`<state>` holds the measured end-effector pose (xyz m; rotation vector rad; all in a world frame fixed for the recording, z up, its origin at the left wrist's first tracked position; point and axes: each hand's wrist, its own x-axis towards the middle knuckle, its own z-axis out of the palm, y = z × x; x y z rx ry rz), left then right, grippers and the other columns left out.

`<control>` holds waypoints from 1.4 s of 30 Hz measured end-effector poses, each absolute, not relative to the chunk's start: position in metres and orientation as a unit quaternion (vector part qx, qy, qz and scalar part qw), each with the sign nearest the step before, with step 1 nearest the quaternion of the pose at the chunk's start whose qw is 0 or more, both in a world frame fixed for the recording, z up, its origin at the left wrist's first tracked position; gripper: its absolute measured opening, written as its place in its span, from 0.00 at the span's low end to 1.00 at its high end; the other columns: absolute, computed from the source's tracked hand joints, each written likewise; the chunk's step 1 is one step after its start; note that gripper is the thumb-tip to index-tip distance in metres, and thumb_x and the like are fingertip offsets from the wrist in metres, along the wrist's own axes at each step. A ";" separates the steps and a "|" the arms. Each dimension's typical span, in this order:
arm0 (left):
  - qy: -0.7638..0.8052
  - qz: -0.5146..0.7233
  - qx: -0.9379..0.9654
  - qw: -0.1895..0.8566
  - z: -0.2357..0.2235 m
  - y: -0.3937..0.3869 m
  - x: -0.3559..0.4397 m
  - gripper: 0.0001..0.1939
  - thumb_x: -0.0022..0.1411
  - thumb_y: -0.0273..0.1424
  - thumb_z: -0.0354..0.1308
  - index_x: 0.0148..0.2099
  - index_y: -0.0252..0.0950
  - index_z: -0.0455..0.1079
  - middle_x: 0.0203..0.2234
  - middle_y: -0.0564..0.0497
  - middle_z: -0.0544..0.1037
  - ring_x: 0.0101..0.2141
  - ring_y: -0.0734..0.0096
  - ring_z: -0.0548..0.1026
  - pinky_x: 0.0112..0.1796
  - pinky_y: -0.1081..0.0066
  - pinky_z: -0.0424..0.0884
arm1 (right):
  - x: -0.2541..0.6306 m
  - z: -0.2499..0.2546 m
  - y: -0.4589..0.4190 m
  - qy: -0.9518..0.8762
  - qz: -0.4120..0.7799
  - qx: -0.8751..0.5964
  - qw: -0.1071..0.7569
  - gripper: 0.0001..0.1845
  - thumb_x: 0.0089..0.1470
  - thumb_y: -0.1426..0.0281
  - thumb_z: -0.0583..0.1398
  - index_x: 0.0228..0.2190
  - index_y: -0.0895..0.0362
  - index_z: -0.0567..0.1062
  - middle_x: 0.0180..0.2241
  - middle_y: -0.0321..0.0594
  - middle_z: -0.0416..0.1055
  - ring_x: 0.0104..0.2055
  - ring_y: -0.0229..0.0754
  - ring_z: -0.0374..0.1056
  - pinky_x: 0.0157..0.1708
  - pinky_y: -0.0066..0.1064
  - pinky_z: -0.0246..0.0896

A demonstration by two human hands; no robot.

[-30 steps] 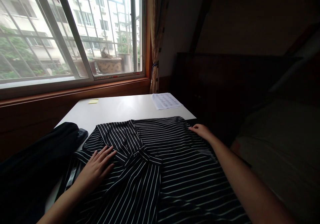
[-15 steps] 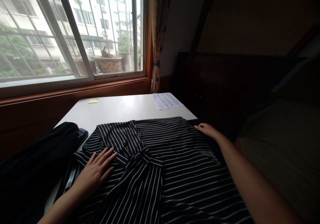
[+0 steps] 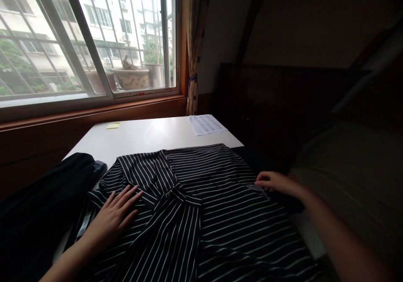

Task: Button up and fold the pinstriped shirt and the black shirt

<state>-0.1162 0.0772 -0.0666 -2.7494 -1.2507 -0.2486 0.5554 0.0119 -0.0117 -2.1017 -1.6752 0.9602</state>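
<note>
A black garment [image 3: 226, 215] with thin white stripes is spread over the table, a knotted band [image 3: 178, 191] at its middle. My left hand [image 3: 116, 210] lies flat on its left part, fingers stretched and slightly apart. At the right edge, my right hand [image 3: 273, 183] is closed in a pinch on the cloth, beside a small pale label-like strip [image 3: 253, 187]. The fingertips' exact hold is hard to see in the dim light. The garment's near end runs out of view at the bottom.
The white table [image 3: 147, 133] bears a yellow sticky note [image 3: 113, 125] and printed papers [image 3: 207, 124] at its far side. Dark cloth [image 3: 47, 198] lies on the left. Beyond are a barred window [image 3: 94, 34] and a tied curtain [image 3: 192, 63].
My right hand has moved from the garment's far right corner down along its right edge, nearer to me. My left hand stays flat in place. The view has shifted slightly.
</note>
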 end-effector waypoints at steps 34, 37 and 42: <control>-0.415 -0.076 -0.906 0.043 -0.067 0.081 -0.121 0.31 0.72 0.46 0.48 0.72 0.57 0.44 0.70 0.56 0.53 0.68 0.54 0.55 0.64 0.42 0.51 | 0.564 -0.030 0.009 -0.561 0.273 -0.767 0.148 0.23 0.42 0.48 0.66 0.29 0.54 0.77 0.31 0.40 0.77 0.36 0.48 0.72 0.32 0.32 0.64; -0.415 -0.073 -0.906 0.045 -0.068 0.081 -0.122 0.30 0.72 0.46 0.47 0.72 0.57 0.44 0.70 0.56 0.53 0.68 0.54 0.54 0.64 0.43 0.52 | 0.563 -0.031 0.014 -0.569 0.260 -0.762 0.168 0.20 0.42 0.52 0.67 0.33 0.53 0.76 0.30 0.37 0.76 0.34 0.46 0.72 0.32 0.31 0.63; -0.415 -0.088 -0.905 0.044 -0.069 0.081 -0.122 0.30 0.72 0.46 0.48 0.72 0.56 0.46 0.70 0.56 0.54 0.68 0.55 0.55 0.65 0.44 0.51 | 0.555 -0.026 0.019 -0.557 0.276 -0.756 0.207 0.24 0.43 0.53 0.67 0.40 0.53 0.78 0.34 0.39 0.78 0.36 0.47 0.73 0.34 0.31 0.65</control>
